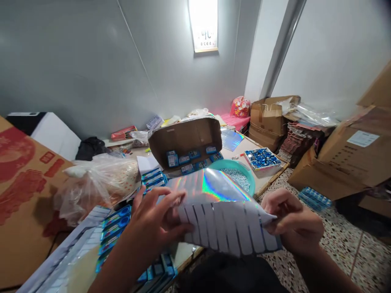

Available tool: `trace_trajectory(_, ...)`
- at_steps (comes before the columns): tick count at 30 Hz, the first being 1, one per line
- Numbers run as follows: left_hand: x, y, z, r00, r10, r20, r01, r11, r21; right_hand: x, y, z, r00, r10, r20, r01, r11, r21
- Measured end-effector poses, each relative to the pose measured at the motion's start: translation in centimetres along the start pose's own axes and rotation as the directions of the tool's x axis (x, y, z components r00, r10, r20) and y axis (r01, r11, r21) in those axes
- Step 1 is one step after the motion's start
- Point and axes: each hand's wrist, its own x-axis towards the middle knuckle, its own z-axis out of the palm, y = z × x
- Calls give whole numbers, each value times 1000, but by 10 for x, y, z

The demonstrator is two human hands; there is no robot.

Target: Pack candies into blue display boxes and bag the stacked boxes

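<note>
A shiny holographic sheet [214, 185] with white strips [227, 228] on its folded-over lower part is held in front of me over the table edge. My left hand [154, 221] grips its left side, fingers curled round the edge. Pinching the sheet's right corner is my right hand [291, 219]. Just behind the sheet stands a teal bowl [249, 171] of small white beads.
An open cardboard box [186, 140] lying on its side holds small blue packets. A white tray [262, 158] of blue pieces sits to the right. Blue packets [114, 228] and a plastic bag [97, 183] lie at left. Stacked cardboard boxes [351, 162] stand on the terrazzo floor at right.
</note>
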Motion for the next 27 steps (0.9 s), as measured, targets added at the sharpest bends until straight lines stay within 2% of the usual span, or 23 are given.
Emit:
trace_trajectory(3, -3, -1, -4, 995, 1, 96, 12, 991, -136, 8, -2, -1, 980, 144, 135, -134, 988, -78)
trace_trajectory(5, -7, -2, -7, 986, 2, 166, 27, 985, -170, 17, -3, 0, 966, 230, 117, -202, 956, -212)
trace_trajectory(7, -11, 0, -8, 983, 17, 184, 10, 989, -147, 29, -7, 9, 979, 196, 49, -164, 912, -377)
trace_trajectory(8, -13, 1, -8, 982, 37, 184, -12, 991, -136, 35, -10, 18, 988, 145, 62, -100, 880, -463)
trace_trajectory(9, -14, 3, -8, 982, 59, 181, -35, 991, -131, 40, -13, 30, 985, 108, 133, -19, 840, -543)
trace_trajectory(10, -15, 5, -8, 982, 81, 172, -58, 989, -136, 45, -16, 44, 962, 99, 253, 76, 795, -601)
trace_trajectory(11, -16, 6, -8, 983, 109, 150, -86, 985, -147, 49, -19, 59, 912, 123, 391, 167, 759, -629)
trace_trajectory(13, -19, 10, -11, 989, 126, 82, -115, 984, -137, 56, -20, 87, 773, 222, 594, 264, 739, -620)
trace_trajectory(14, -21, 12, -13, 993, 117, 34, -112, 988, -105, 58, -20, 98, 712, 280, 644, 265, 742, -615)
trace_trajectory(15, -23, 13, -15, 994, 108, -23, -109, 992, -59, 60, -19, 106, 670, 331, 665, 245, 746, -619)
trace_trajectory(16, -25, 15, -17, 991, 112, -77, -112, 994, -1, 62, -17, 111, 650, 372, 662, 212, 748, -629)
trace_trajectory(17, -28, 16, -20, 983, 131, -131, -124, 990, 60, 64, -16, 114, 645, 405, 648, 171, 750, -639)
trace_trajectory(19, -34, 18, -22, 954, 203, -220, -168, 972, 167, 66, -16, 115, 665, 429, 612, 90, 767, -635)
trace_trajectory(21, -42, 19, -21, 928, 248, -277, -182, 953, 244, 68, -17, 114, 674, 438, 595, 27, 791, -612)
trace_trajectory(24, -54, 15, -16, 913, 255, -319, -159, 941, 298, 68, -16, 115, 661, 442, 606, -16, 816, -578)
trace_trajectory(27, -65, 8, -13, 912, 276, -304, -154, 916, 371, 66, -12, 118, 657, 453, 602, -54, 825, -562)
